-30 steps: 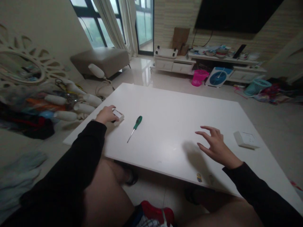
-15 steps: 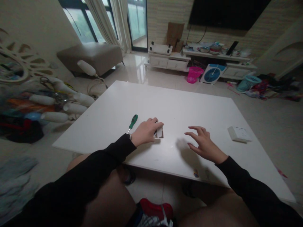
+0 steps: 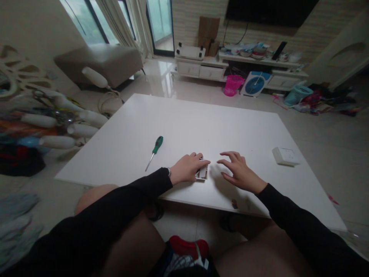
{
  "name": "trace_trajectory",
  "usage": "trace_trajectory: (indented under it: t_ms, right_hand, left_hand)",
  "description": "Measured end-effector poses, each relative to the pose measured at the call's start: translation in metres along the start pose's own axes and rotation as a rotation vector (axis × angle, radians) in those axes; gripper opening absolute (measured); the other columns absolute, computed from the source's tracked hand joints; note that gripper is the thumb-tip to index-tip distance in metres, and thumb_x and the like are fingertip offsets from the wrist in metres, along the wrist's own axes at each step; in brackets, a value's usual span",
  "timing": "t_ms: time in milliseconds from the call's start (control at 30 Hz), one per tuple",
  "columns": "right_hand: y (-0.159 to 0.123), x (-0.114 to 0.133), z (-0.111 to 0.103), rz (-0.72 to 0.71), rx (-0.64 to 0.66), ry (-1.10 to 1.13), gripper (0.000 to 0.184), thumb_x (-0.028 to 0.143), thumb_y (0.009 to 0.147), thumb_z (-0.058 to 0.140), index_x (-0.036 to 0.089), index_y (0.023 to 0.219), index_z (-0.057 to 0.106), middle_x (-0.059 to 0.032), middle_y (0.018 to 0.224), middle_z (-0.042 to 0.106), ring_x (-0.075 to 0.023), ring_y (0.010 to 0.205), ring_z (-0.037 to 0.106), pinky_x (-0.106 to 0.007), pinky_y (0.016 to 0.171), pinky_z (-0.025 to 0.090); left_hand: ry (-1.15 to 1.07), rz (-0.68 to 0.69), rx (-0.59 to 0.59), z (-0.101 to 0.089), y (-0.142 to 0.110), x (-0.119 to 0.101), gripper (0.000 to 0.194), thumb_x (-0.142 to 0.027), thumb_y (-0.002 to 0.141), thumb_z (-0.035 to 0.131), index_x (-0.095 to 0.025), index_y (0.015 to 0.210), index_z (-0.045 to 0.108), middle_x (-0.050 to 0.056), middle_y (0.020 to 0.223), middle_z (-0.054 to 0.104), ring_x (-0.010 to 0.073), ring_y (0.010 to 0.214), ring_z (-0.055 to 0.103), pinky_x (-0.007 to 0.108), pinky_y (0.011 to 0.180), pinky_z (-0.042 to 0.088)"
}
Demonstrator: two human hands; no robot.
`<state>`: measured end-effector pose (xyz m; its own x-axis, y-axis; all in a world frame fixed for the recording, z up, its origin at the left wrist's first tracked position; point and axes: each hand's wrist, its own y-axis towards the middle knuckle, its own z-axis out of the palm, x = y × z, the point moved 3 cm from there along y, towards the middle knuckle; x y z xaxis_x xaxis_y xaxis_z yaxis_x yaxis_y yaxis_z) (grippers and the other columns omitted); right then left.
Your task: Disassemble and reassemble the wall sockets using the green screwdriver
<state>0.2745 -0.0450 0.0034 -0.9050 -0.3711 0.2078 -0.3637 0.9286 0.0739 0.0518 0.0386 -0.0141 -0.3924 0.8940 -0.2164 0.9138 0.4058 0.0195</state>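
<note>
My left hand is closed over a small white open-sided case with something brownish inside. The case rests on the white table, and the fingers hide its far and left parts. To the right of it, my right hand hovers over the table, its fingers curved and apart, holding nothing. A screwdriver with a green handle lies to the left of my left hand, its shaft pointing toward me.
A white square box-like piece sits near the table's right side. A small dark sticker or mark is at the near edge. Beyond the table are a pink basket, a blue-and-white fan and a grey bench.
My left hand has moved right and nearer to me with the white case, uncovering the screwdriver's shaft. The two hands are closer together. The view has shifted slightly.
</note>
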Motion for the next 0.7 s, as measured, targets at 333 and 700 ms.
trace_trajectory:
  t_ms: [333, 700]
  right_hand:
    - [0.001, 0.001, 0.004, -0.008, 0.020, 0.022, 0.029, 0.026, 0.097, 0.063, 0.024, 0.125, 0.066, -0.0199, 0.148, 0.055, -0.0412, 0.137, 0.045, -0.064, 0.102, 0.047]
    - [0.002, 0.000, 0.000, -0.004, 0.027, -0.007, 0.030, 0.024, 0.095, 0.063, 0.023, 0.125, 0.065, -0.0199, 0.149, 0.054, -0.0407, 0.135, 0.046, -0.062, 0.100, 0.047]
  left_hand:
    - [-0.098, 0.015, 0.025, 0.012, 0.009, 0.006, 0.085, -0.038, 0.080, 0.083, -0.029, 0.155, 0.046, 0.011, 0.130, 0.062, 0.0303, 0.107, 0.065, 0.038, 0.084, 0.054]
    - [-0.403, -0.052, -0.043, -0.014, 0.001, 0.023, 0.088, -0.036, 0.080, 0.086, -0.019, 0.155, 0.045, 0.019, 0.155, 0.050, 0.0313, 0.137, 0.058, 0.043, 0.113, 0.050]
